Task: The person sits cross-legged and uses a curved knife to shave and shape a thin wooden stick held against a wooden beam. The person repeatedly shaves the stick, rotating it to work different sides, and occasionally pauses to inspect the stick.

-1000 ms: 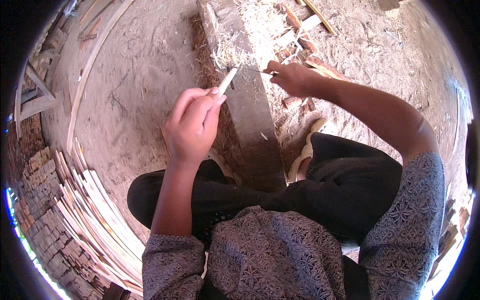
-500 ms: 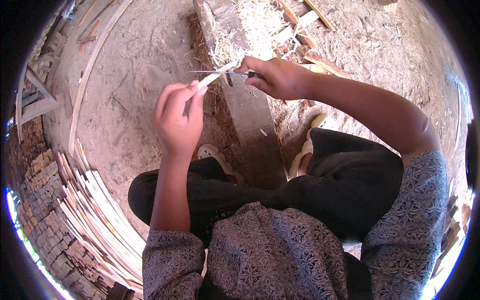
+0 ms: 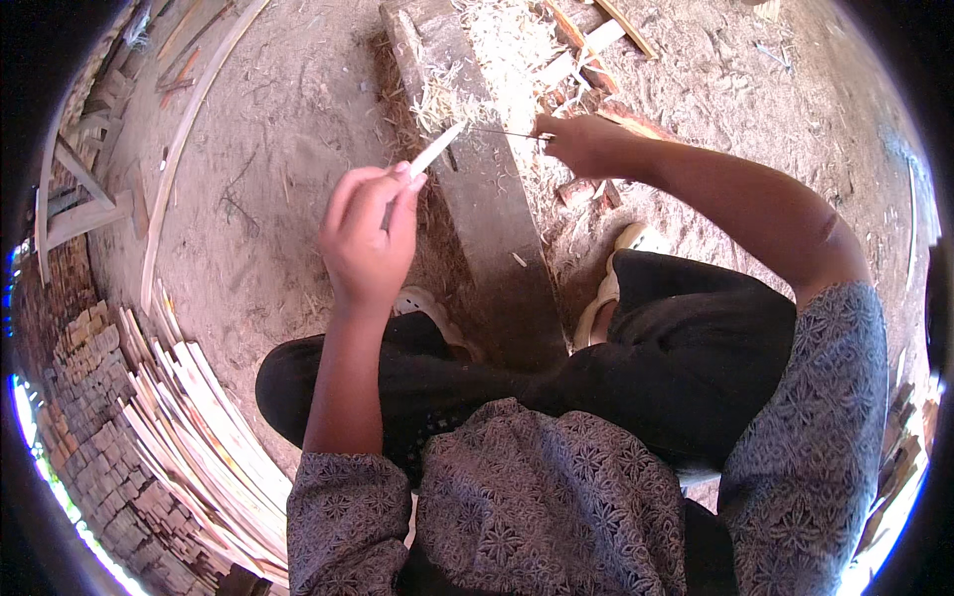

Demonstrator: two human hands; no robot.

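My left hand (image 3: 370, 233) pinches a short pale wooden stick (image 3: 437, 147) with a pointed far end, raised over the left edge of the plank. To the right, my right hand (image 3: 586, 146) is closed round the handle of a thin-bladed knife (image 3: 509, 132). The blade points left and its tip sits a little right of the stick's point, apart from it. Beneath both runs a thick wooden plank (image 3: 484, 219) between my feet, with curly shavings (image 3: 452, 96) heaped on its far part. Most of the knife handle is hidden by my fingers.
A bundle of long pale strips (image 3: 204, 437) lies at the lower left, beside stacked small wood pieces (image 3: 109, 477). Offcuts (image 3: 581, 60) and more shavings lie beyond the plank on the right. A long curved strip (image 3: 184, 139) rests on the dirt floor at left.
The knife has come off the stick as my right hand moved right and slightly away. My left hand has shifted a little right, still gripping the stick.
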